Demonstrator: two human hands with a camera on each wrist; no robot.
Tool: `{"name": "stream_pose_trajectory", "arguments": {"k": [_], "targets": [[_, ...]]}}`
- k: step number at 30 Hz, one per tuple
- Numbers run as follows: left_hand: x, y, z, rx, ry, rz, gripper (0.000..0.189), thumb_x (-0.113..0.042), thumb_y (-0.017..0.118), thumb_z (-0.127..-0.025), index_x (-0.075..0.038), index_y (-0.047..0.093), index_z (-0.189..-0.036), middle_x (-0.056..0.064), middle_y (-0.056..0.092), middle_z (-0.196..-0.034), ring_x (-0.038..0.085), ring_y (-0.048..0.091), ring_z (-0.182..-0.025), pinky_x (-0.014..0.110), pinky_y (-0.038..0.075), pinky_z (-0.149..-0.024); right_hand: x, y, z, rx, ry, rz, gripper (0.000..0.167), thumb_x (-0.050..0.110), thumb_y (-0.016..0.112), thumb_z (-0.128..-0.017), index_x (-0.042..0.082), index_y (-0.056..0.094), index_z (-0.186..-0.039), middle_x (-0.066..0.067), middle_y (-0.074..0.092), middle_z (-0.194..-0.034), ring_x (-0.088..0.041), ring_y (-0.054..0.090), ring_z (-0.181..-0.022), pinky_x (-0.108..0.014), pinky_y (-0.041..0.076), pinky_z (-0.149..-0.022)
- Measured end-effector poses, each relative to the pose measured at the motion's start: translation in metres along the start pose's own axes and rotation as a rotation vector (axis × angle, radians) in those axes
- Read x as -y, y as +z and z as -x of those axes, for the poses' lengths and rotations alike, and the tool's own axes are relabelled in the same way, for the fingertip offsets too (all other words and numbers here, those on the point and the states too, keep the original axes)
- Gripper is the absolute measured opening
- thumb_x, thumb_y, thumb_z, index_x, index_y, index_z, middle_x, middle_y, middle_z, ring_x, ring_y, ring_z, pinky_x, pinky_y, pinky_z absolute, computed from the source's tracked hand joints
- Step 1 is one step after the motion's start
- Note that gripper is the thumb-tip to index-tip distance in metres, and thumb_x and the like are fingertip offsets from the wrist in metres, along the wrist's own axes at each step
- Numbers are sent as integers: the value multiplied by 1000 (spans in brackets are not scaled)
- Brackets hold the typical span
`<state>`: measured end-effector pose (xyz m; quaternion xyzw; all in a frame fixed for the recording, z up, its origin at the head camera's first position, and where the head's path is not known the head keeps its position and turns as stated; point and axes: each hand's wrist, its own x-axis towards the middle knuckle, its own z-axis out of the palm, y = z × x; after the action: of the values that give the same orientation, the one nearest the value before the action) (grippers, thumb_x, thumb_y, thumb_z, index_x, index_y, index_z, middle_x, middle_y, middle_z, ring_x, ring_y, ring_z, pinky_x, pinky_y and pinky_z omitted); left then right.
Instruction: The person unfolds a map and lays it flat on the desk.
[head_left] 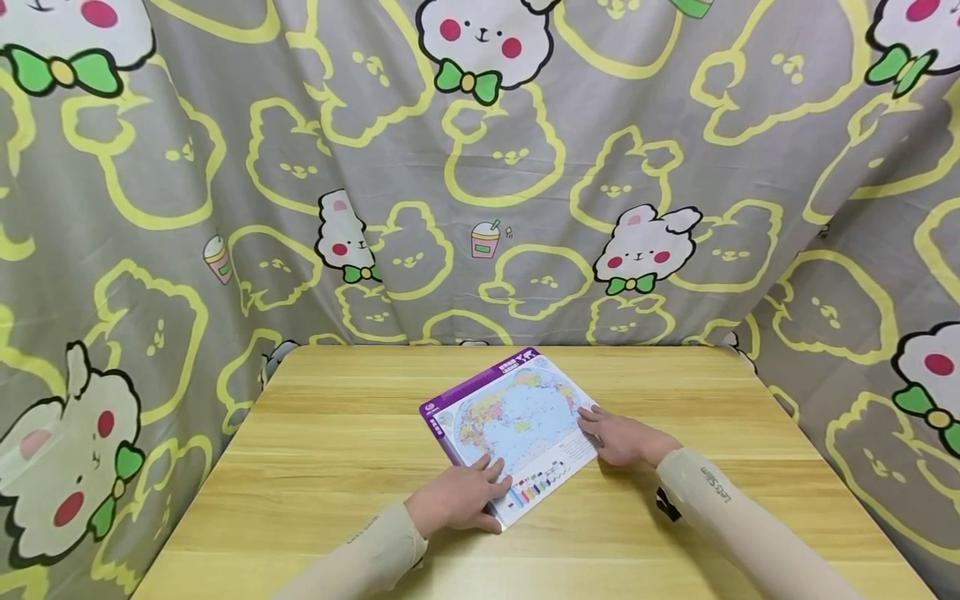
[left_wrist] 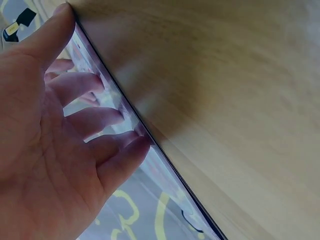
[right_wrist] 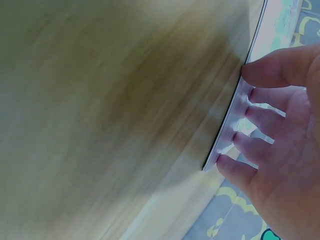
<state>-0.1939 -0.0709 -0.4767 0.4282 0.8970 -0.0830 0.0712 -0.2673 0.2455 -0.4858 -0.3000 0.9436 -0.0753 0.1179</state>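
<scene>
A thin flat world map point(head_left: 525, 425) with a purple header band lies tilted on the wooden table, its glossy face up. On its lower left part rests my left hand point(head_left: 453, 498), fingers spread over the printed face, thumb at the near corner. My right hand point(head_left: 626, 437) touches the right edge with its fingertips. In the left wrist view, loosely bent fingers point(left_wrist: 95, 122) meet the shiny map surface and the thumb sits at its edge. The right wrist view has the fingertips point(right_wrist: 225, 162) on the map's rim strip, with the thumb against the edge.
The wooden table point(head_left: 315, 433) extends around the map on all sides. A grey curtain point(head_left: 420, 167) with cartoon animals hangs behind the table and along both sides. A small black object point(head_left: 667, 504) shows under the right sleeve.
</scene>
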Motion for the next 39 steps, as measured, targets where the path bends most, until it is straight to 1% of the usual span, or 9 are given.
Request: {"name": "stream_pose_trajectory", "arguments": {"k": [7,11,20,25,31,35,39], "targets": [[-4,-2,-1,6,6,5,70,-61,54,-84,-23,45,-142,8,39,-146,30,38,-133,36,40,-102,-2,1,-4,12,17,17,52,2,48,-87,-6,43,-138,-21,33,-148,-44,26,-135,-51,25,-109],[-6,-3,-1,8,4,9,69,-62,53,-85,-24,45,-142,7,39,-146,30,37,-133,35,39,-103,-1,-1,-6,10,14,12,51,2,48,-87,-6,44,-137,-22,33,-147,-44,27,-134,-52,26,-109],[-11,-6,-2,8,12,25,66,-61,50,-87,-25,45,-142,8,39,-146,30,37,-133,35,37,-104,-4,-5,-11,16,14,18,59,-4,48,-80,-5,43,-138,-20,32,-149,-43,26,-135,-53,26,-108],[-13,-6,-3,-7,26,13,62,-57,51,-89,-25,46,-142,8,40,-146,31,40,-131,35,38,-104,-8,-6,-13,0,-19,-2,63,-8,48,-74,-7,43,-137,-21,33,-148,-45,25,-135,-53,25,-108],[-14,-5,-6,-8,34,-11,60,-56,51,-90,-26,46,-141,7,41,-145,30,41,-130,35,41,-102,-12,-6,-17,-27,-52,-2,62,-8,47,-73,-8,44,-136,-21,35,-147,-46,27,-133,-54,24,-108],[-14,-4,-7,-8,37,-23,59,-55,50,-91,-26,46,-141,7,41,-145,29,42,-130,34,41,-101,-12,-6,-19,-33,-49,-14,61,-9,48,-74,-7,45,-135,-21,36,-146,-46,27,-133,-55,24,-108],[-16,-6,-7,4,30,-7,59,-54,50,-91,-25,45,-142,8,40,-146,30,41,-130,35,39,-103,-12,-6,-21,-26,-39,-14,61,-9,48,-74,-7,46,-135,-20,35,-147,-46,27,-134,-54,24,-109]]}}
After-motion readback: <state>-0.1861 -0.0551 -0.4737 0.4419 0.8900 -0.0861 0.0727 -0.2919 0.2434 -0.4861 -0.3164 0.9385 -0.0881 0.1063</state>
